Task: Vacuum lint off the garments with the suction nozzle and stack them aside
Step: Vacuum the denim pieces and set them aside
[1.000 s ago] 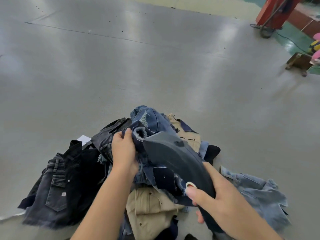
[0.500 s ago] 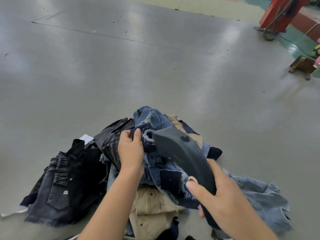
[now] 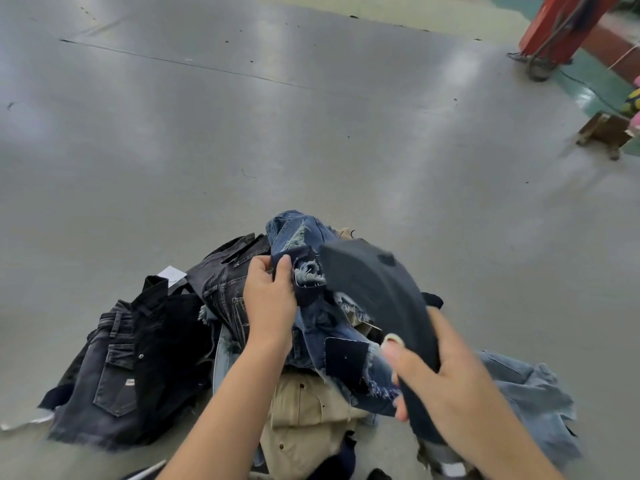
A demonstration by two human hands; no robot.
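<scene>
Left hand: the person's left hand (image 3: pixel 268 299) is pinching a dark navy patch on the ripped blue denim garment (image 3: pixel 311 306), thumb and fingers closed on the cloth.
Right hand: the right hand (image 3: pixel 436 375) is wrapping its fingers round the dark grey, wedge-shaped suction nozzle (image 3: pixel 377 292), thumb lying along its near side.
Nozzle: its wide mouth is pressing against the frayed tear just beside the left hand.
Garment: it is lying on top of the heap, over the folded beige trousers (image 3: pixel 304 410).
Heap: the black denim shorts (image 3: pixel 114 368) are lying left of the blue garment, the pale blue jeans (image 3: pixel 530 393) right of it, all on the grey worktop (image 3: pixel 311 133).
Risk: loose fringe threads are likely to be drawn into the mouth and pull the tear wider, if the cloth is held slack.
Risk: the garment beneath may lift with it, since the pieces are overlapping.
</scene>
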